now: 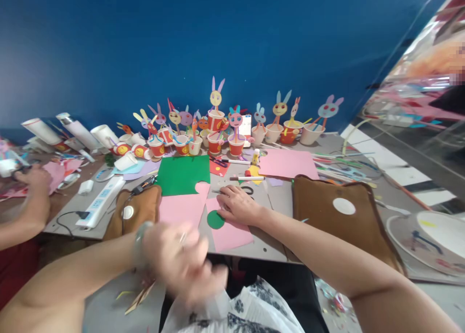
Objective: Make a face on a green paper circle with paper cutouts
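Observation:
My right hand (238, 204) rests low over the table, its thumb side touching a green paper circle (215, 219) on a pink paper sheet (232, 238). Just behind the fingers lie scissors, with a black handle loop (248, 190) showing to the right and the blade tips to the left; the hand hides the middle. The fingers look spread and slightly bent, with no clear grip. My left hand (185, 260), smeared by motion, hangs before the table's front edge above my lap. Left of the circle lie a green sheet (183, 173) and a pink sheet with a cutout (179, 209).
Paper cups with bunny-faced sticks (237, 144) line the back by the blue wall. Brown cushions (327, 212) flank the work spot. A power strip (101, 202), markers (247, 178) and a glue stick (255, 156) lie around. Another person's hand (34, 178) works at far left.

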Available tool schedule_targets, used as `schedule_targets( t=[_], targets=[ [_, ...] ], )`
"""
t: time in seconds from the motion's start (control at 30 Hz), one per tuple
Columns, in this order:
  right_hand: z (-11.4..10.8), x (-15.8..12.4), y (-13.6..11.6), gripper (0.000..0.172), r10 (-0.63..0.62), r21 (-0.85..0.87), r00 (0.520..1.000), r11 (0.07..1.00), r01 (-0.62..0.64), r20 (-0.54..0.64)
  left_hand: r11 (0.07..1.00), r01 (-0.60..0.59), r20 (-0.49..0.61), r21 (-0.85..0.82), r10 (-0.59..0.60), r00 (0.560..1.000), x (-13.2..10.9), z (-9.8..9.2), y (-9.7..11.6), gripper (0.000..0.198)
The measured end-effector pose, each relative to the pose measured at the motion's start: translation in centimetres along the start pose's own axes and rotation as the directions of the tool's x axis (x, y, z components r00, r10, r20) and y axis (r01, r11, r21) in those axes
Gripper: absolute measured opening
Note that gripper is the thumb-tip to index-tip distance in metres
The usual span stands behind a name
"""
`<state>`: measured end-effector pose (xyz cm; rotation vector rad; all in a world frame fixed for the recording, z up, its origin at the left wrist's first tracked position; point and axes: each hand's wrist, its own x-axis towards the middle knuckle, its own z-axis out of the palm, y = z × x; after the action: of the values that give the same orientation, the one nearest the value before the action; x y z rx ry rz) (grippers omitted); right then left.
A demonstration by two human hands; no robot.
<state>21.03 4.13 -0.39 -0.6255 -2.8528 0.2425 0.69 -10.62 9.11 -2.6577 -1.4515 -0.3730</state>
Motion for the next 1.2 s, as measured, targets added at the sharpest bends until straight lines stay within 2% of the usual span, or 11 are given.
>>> schedule_targets(
  t=[0.1, 0.17, 0.27, 0.33, 0.5, 0.7, 0.8, 0.9, 0.97, 1.03, 1.2],
  targets=[
    [0.0, 0.1, 0.1, 0.029, -0.003, 0.017, 1.000, 1.000, 0.004, -0.022, 0.998, -0.053, 0.129, 0.027, 0.049, 0.990, 3.7, 2.8, -3.6, 0.033],
    [-0.1, 0.1, 0.0, 0.029, -0.003, 0.031, 0.999, 1.000, 0.004, -0.032, 0.999, -0.028, 0.206, 0.043, 0.018, 0.978, 6.4, 4.7, -6.4, 0.039],
    [-0.3, 0.1, 0.0, 0.029, -0.001, 0.050, 1.000, 0.999, 0.003, -0.031, 0.999, 0.022, 0.241, 0.036, -0.031, 0.970, 9.1, 7.0, -9.7, 0.055],
    [-0.4, 0.0, 0.0, 0.032, -0.003, 0.066, 0.999, 0.998, 0.006, -0.036, 0.999, -0.001, 0.266, 0.039, -0.009, 0.964, 9.9, 8.1, -10.8, 0.063],
    [0.1, 0.0, 0.3, 0.050, 0.007, 0.083, 0.997, 0.997, 0.000, -0.077, 0.996, -0.012, 0.300, 0.085, -0.014, 0.954, 9.6, 9.3, -11.7, 0.062],
    [-0.2, 0.1, 1.0, 0.064, 0.015, 0.133, 0.997, 0.991, -0.005, -0.075, 0.988, 0.010, 0.253, 0.153, -0.049, 0.966, 9.2, 9.1, -12.9, 0.035],
    [-1.0, 0.4, 1.4, 0.052, 0.067, 0.265, 0.994, 0.963, -0.043, -0.085, 0.985, 0.105, 0.230, 0.138, -0.135, 0.964, 9.2, 9.4, -12.6, 0.029],
    [-1.6, 1.1, 1.9, 0.035, 0.195, 0.345, 0.971, 0.928, -0.137, -0.139, 0.967, 0.235, 0.207, 0.101, -0.252, 0.946, 9.4, 10.0, -11.9, 0.050],
    [-1.8, 1.9, 2.5, 0.027, 0.263, 0.332, 0.949, 0.923, -0.194, -0.177, 0.947, 0.306, 0.192, 0.102, -0.321, 0.928, 9.6, 10.4, -11.5, 0.049],
    [-2.0, 3.1, 3.4, 0.024, 0.305, 0.298, 0.941, 0.921, -0.251, -0.149, 0.921, 0.370, 0.161, 0.119, -0.386, 0.908, 9.9, 10.7, -11.2, 0.041],
    [-2.3, 7.2, 5.6, 0.024, 0.442, 0.114, 0.895, 0.894, -0.434, -0.058, 0.909, 0.401, 0.167, 0.115, -0.416, 0.894, 10.3, 10.6, -11.2, 0.036]
  ],
)
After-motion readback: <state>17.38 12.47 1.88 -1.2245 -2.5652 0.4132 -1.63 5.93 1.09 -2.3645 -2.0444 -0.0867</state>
